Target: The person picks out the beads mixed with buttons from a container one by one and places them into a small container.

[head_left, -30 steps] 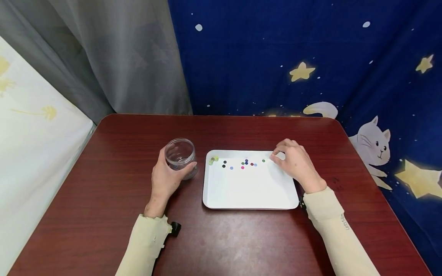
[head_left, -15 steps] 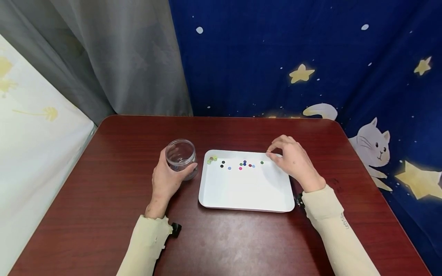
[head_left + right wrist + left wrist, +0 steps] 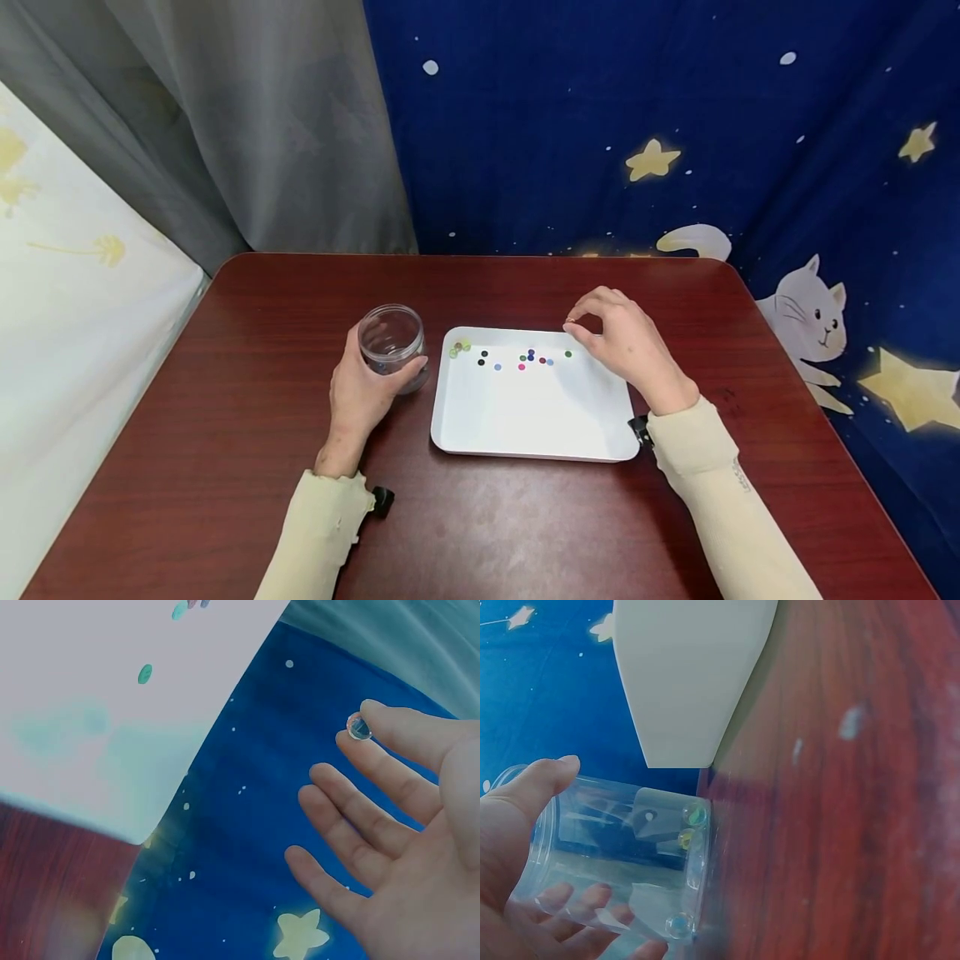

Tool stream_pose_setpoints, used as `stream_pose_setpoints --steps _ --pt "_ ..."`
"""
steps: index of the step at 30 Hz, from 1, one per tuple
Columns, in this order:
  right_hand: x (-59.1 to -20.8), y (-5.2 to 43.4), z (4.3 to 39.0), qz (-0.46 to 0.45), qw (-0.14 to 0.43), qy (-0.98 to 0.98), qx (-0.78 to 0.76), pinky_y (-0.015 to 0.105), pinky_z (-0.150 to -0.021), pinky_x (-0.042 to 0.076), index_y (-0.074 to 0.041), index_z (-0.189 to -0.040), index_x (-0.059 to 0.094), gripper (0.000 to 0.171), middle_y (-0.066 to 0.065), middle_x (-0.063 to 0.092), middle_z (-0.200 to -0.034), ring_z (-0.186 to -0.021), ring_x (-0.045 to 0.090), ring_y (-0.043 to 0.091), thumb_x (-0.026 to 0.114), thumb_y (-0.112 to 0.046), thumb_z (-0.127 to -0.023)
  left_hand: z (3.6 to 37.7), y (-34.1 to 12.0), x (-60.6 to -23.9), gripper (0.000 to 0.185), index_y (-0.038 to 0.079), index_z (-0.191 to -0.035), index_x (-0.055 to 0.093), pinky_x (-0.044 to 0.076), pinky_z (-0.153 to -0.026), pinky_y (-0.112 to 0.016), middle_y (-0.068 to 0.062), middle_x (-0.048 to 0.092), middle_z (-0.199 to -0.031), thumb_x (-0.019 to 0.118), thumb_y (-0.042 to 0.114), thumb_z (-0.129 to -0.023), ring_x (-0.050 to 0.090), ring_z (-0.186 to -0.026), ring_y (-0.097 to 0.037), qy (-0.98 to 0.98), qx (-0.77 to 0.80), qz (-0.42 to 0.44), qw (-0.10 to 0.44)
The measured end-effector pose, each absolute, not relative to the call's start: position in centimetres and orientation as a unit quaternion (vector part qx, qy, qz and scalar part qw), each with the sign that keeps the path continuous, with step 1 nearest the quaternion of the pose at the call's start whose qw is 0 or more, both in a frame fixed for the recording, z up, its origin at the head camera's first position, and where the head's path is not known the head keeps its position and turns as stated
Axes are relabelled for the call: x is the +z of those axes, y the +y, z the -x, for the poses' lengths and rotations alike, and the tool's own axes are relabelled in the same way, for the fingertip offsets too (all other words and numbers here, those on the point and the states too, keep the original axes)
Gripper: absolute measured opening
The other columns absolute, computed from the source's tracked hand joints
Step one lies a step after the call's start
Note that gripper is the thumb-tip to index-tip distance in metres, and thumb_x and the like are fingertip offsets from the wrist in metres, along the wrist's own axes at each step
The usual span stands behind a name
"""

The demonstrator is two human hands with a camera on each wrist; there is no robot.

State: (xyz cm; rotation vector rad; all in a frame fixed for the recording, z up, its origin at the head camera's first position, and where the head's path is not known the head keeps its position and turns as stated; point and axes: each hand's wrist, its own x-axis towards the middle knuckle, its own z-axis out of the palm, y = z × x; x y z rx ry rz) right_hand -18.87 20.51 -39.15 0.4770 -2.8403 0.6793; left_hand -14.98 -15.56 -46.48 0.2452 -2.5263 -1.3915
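Note:
My left hand (image 3: 363, 396) holds a clear round jar (image 3: 391, 337) upright on the table, thumb on one side and fingers on the other. Inside, a few small glassy pieces (image 3: 696, 816) lie at its bottom. Between thumb and forefinger, my right hand (image 3: 630, 342) pinches a small clear round bead (image 3: 359, 727) with a reddish tint; the other fingers are spread apart. That hand is above the far right part of a white tray (image 3: 532, 421). Along the tray's far side lie several small round coloured pieces, among them a green button (image 3: 145, 673) and a pink piece (image 3: 522, 367).
The tray rests on a dark red wooden table (image 3: 495, 525), right of the jar. Some yellow-green pieces (image 3: 453, 353) sit in its far left corner. A blue star-patterned curtain (image 3: 540, 125) and a grey curtain (image 3: 300, 125) hang behind the table.
My right hand has lifted and moved left over the tray's far rim, with the bead in its fingertips. The tray has shifted slightly left. My left hand stays on the jar.

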Motion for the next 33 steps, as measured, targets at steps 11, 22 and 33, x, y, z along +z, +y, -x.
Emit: stream_pose_setpoints --steps 11,22,33 --pt "-38.6 19.5 19.0 -0.175 0.099 -0.947 0.250 0.047 -0.095 0.055 -0.017 -0.104 0.078 0.012 0.001 0.071 -0.112 -0.112 0.065 0.025 0.077 -0.026 -0.096 14.9 -15.6 -46.5 0.097 0.027 -0.154 0.042 0.047 -0.107 -0.055 -0.003 0.064 -0.145 0.092 0.052 -0.075 0.061 -0.132 -0.029 -0.869 -0.473 -0.085 0.122" --pt "-38.1 18.1 19.2 -0.187 0.097 -0.942 0.263 0.046 -0.097 0.054 -0.017 -0.105 0.078 0.013 0.000 0.070 -0.113 -0.114 0.064 0.023 0.075 -0.027 -0.097 15.0 -15.5 -46.5 0.098 0.029 -0.155 0.041 0.047 -0.107 -0.056 -0.002 0.064 -0.145 0.091 0.053 -0.075 0.061 -0.133 -0.028 -0.870 -0.471 -0.087 0.120" --pt "-38.1 17.0 19.3 -0.200 0.099 -0.935 0.275 0.046 -0.097 0.055 -0.017 -0.106 0.078 0.014 0.000 0.070 -0.112 -0.114 0.065 0.026 0.075 -0.027 -0.097 15.0 -15.6 -46.5 0.097 0.029 -0.155 0.041 0.046 -0.107 -0.056 0.000 0.064 -0.146 0.090 0.054 -0.076 0.061 -0.133 -0.027 -0.870 -0.469 -0.089 0.119"
